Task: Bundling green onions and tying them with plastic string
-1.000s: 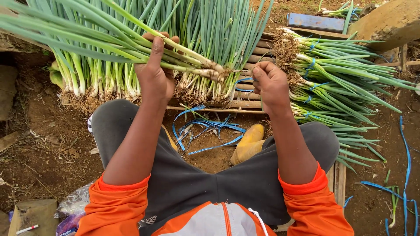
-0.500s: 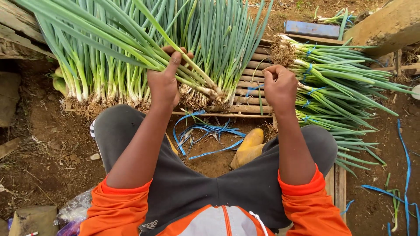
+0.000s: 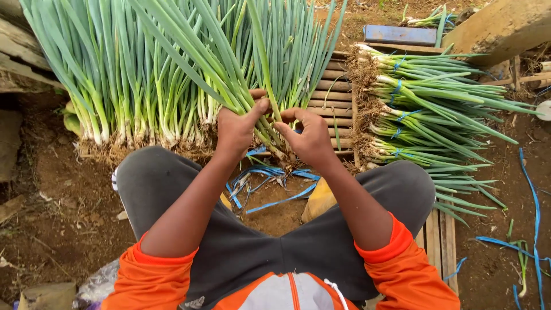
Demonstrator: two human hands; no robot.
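Bare soil (image 3: 69, 195); both hands, left (image 3: 238, 129) and right (image 3: 310, 136), grip one scallion bunch (image 3: 229, 80); tied bundles (image 3: 425, 109) alongside.

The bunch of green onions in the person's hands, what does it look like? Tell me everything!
The bunch of green onions has long, smooth green leaves that fan up and away to the left, pale whitish stalks lower down, and brown, soil-covered roots at the end near the right hand. The left hand grips it around the stalks, and the right hand's fingertips touch it beside that. It lies slanted across the bigger row of onions behind it.
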